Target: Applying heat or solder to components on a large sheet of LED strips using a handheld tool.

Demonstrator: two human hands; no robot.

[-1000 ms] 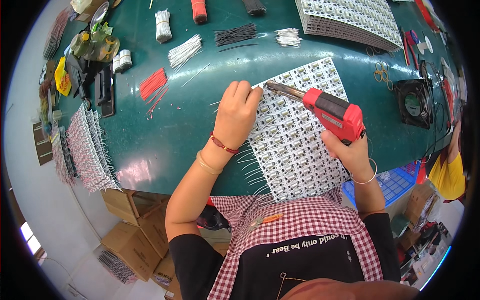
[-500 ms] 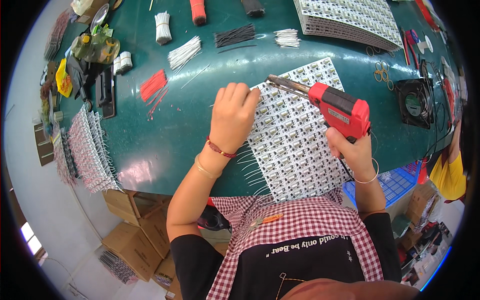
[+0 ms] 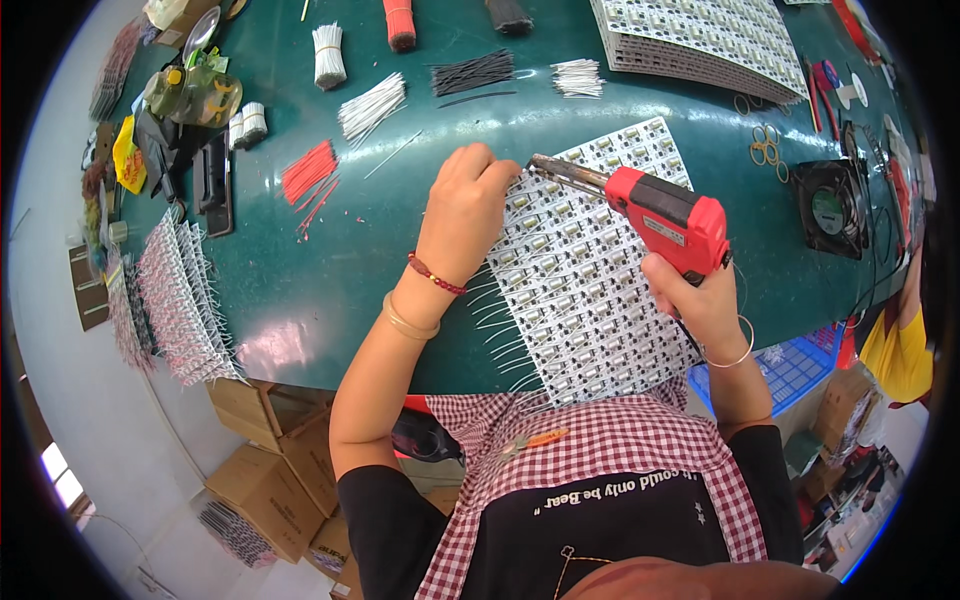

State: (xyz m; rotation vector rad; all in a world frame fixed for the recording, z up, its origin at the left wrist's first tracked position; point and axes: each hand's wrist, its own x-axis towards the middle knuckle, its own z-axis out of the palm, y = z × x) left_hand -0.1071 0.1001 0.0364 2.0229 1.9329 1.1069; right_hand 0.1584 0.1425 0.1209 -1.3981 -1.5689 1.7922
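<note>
A white panel of small circuit boards [image 3: 600, 290] lies slanted on the green table in front of me. Thin white wires [image 3: 497, 322] stick out past its left edge. My right hand [image 3: 700, 305] is wrapped round the handle of a red and black soldering gun [image 3: 668, 215], whose tip points left at the panel's upper left corner. Close by that tip, my left hand [image 3: 465, 205] has its thumb and fingers pinched together at the panel's edge. Whatever it pinches is hidden by the fingers.
Loose red wires [image 3: 308, 170], white wires [image 3: 371, 108] and black wires [image 3: 472, 72] lie beyond my left hand. A stack of panels [image 3: 700, 45] stands at the far right. Rubber bands [image 3: 765, 145] and a black fan [image 3: 828, 208] sit right of the panel; wired panels [image 3: 180, 300] at left.
The soldering gun and my right hand have shifted slightly left and down. My left hand has tilted a little, its knuckles rising while the wrist moved slightly left; its fingers stay together.
</note>
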